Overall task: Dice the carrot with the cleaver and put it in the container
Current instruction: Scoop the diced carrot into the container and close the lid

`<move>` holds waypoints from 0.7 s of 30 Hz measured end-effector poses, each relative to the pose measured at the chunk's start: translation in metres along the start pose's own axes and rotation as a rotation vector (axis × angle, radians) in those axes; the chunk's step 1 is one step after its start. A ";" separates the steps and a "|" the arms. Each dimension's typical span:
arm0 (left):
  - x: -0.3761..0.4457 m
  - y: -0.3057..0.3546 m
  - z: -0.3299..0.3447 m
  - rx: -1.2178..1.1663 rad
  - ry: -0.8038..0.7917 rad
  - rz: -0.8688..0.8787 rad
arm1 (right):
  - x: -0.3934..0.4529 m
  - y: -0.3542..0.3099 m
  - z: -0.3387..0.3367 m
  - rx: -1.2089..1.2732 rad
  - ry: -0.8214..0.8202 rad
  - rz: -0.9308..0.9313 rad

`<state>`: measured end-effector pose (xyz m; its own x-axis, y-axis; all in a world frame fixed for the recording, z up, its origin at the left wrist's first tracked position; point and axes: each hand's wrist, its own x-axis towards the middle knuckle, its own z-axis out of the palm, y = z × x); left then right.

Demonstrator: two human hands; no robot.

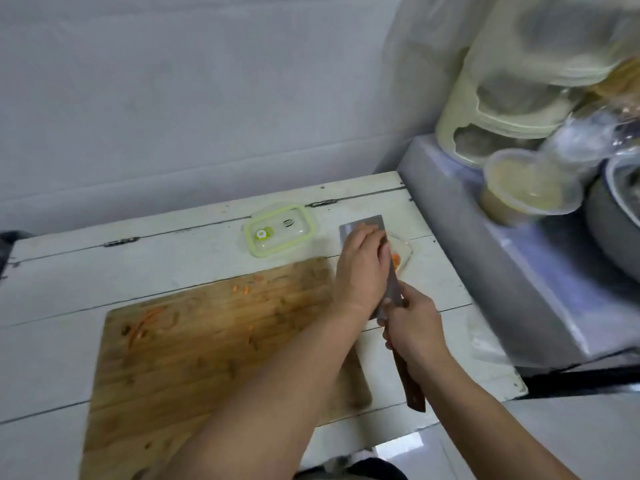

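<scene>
I hold the cleaver (pixel 363 227) tipped over the glass container (pixel 403 251), which sits on the white tabletop (pixel 173 251) just past the far right corner of the cutting board (pixel 207 341). My right hand (pixel 414 327) is wrapped round the wooden handle, fingers curled tight where the handle meets the blade. My left hand (pixel 362 268) lies flat on the blade face, fingers straight and close together, pushing the diced carrot (pixel 396 259) off the steel. Some orange pieces already show inside the container, at its side nearest the board; how much still clings under my palm I cannot tell.

To do this well, I judge I should keep the blade's edge low over the container's rim and angled down into it, so the dice slide instead of bouncing onto the tabletop. My left fingers should sweep along the flat, away from the sharp edge, never across it. A steady right wrist matters, since a tilt toward the board would spill the load.

A few carrot scraps (pixel 240 289) lie on the board near its far edge, with a thin peel (pixel 145 323) toward its left side. The green-rimmed lid (pixel 280 230) rests on the tabletop just beyond the board, left of the container.
</scene>
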<state>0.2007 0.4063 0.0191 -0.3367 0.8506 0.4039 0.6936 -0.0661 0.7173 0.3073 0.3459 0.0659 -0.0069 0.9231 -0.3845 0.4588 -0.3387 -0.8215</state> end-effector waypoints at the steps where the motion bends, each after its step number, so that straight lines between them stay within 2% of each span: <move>1: 0.012 0.007 0.014 -0.005 -0.014 0.018 | 0.011 -0.005 -0.011 -0.004 0.024 0.011; 8: 0.036 0.005 0.075 0.005 -0.111 0.028 | 0.077 0.007 -0.033 -0.026 0.125 0.099; 12: 0.028 -0.009 0.080 0.064 -0.132 0.002 | 0.087 0.023 -0.027 -0.015 0.103 0.108; 15: 0.028 -0.014 0.073 0.091 -0.238 0.011 | 0.091 0.028 -0.025 -0.014 0.104 0.110; 17: 0.025 -0.017 0.067 0.166 -0.272 0.022 | 0.091 0.027 -0.025 0.002 0.117 0.109; 19: 0.021 -0.024 0.067 0.262 -0.238 0.017 | 0.091 0.024 -0.028 0.016 0.128 0.107; 21: 0.020 -0.029 0.067 0.374 -0.302 0.048 | 0.093 0.023 -0.030 0.000 0.141 0.099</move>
<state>0.2167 0.4602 -0.0311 -0.1375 0.9682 0.2089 0.9037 0.0362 0.4266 0.3439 0.4296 0.0244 0.1632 0.9016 -0.4005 0.4514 -0.4292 -0.7823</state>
